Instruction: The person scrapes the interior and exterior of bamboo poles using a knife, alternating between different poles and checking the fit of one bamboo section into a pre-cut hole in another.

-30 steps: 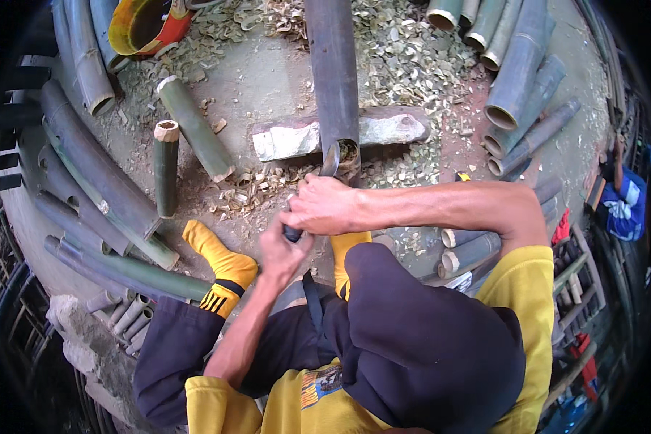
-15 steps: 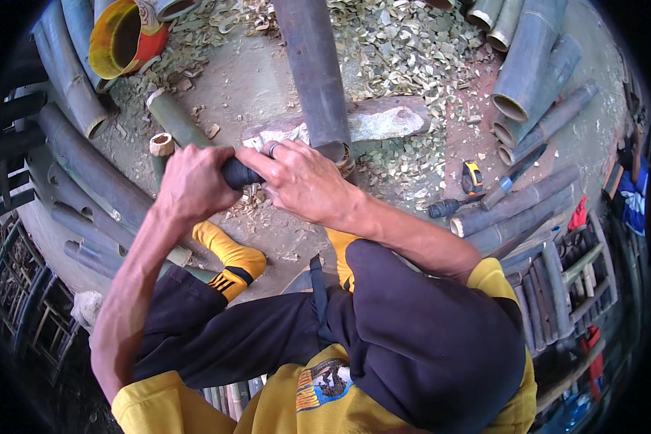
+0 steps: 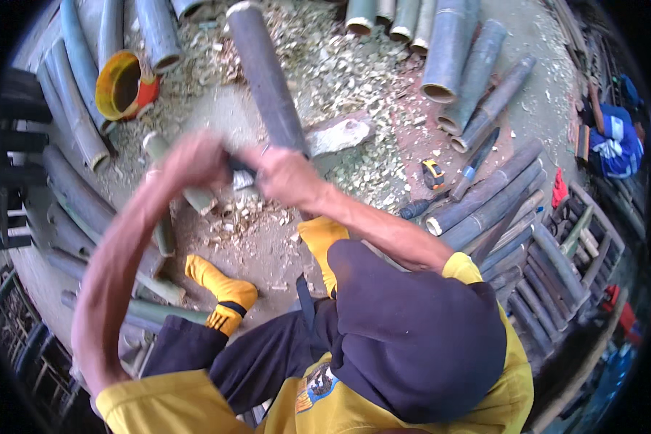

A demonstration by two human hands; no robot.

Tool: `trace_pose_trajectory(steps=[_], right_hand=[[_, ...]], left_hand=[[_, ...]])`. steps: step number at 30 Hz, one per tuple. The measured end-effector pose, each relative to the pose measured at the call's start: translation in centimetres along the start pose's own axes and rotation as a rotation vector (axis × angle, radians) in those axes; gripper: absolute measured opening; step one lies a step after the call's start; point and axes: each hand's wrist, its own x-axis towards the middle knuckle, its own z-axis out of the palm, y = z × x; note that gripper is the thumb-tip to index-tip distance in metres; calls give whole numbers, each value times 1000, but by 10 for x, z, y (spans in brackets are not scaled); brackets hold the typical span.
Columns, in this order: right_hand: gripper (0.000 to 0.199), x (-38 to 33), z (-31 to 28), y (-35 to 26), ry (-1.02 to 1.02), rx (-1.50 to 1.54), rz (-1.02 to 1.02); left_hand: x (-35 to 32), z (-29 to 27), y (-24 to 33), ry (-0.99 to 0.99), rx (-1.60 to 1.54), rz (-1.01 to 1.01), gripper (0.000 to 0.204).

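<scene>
Both my hands are closed round a dark tool [image 3: 240, 165] in front of me. Motion smears my left hand [image 3: 197, 160] at its left end and my right hand [image 3: 288, 176] at its right end. A pale, shiny part shows just below the grip; the tool's kind cannot be made out. Beyond my right hand, a long dark bamboo tube [image 3: 262, 69] slants away to the far left. Its near end is hidden behind that hand. Beside it lies a wood block [image 3: 343, 136] with a chopped white face.
Bamboo chips [image 3: 325, 61] cover the ground. Bamboo tubes [image 3: 445, 58] lie along both sides. A yellow and red bucket [image 3: 103, 90] rests at far left. On the right lie a tape measure [image 3: 432, 174], a knife [image 3: 479, 160] and a dark-handled tool [image 3: 416, 208]. A person in blue [image 3: 618, 141] is at far right.
The whole view has shifted, bringing the dark bamboo tube's far end into sight. My hands are now blurred by motion, still on the dark tool, and a pale part shows below it.
</scene>
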Motion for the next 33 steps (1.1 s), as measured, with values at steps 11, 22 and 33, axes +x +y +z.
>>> trace_pose_trajectory(steps=[11, 22, 33], right_hand=[[61, -94, -62, -69, 154, 993, 544], [42, -179, -81, 143, 455, -409, 1013], [35, -84, -18, 14, -58, -104, 234]], left_hand=[[-86, 142, 124, 597, -703, 148, 55], [-127, 228, -125, 812, -646, -832, 54], [-128, 160, -44, 1086, -1592, -412, 37]])
